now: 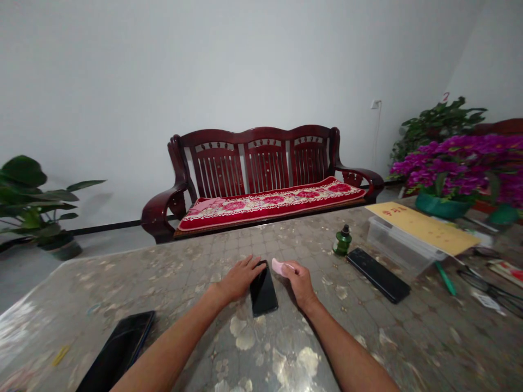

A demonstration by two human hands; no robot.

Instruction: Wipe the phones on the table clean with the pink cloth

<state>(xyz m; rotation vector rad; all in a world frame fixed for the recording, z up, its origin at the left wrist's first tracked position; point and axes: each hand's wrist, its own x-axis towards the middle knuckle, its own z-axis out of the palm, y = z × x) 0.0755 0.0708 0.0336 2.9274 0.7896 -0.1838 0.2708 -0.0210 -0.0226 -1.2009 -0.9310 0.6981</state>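
Observation:
A black smartphone point(263, 291) lies on the patterned tablecloth with its dark, glossy face up. My left hand point(242, 276) rests at its upper left, fingers stretched out and one digit lying over the phone's top corner. Just right of the phone, my right hand point(300, 280) is closed on a small pink cloth point(280, 267), whose free end sticks out to the left, apart from the phone. The folded fingers hide the rest of the cloth.
A green bottle point(342, 241), a long black case point(378, 275) and a clear plastic box point(392, 247) under a yellow envelope point(423, 226) stand to the right. A dark tablet-like device point(118, 348) lies at left. Beyond the table point(171, 267) is a wooden bench point(265, 163).

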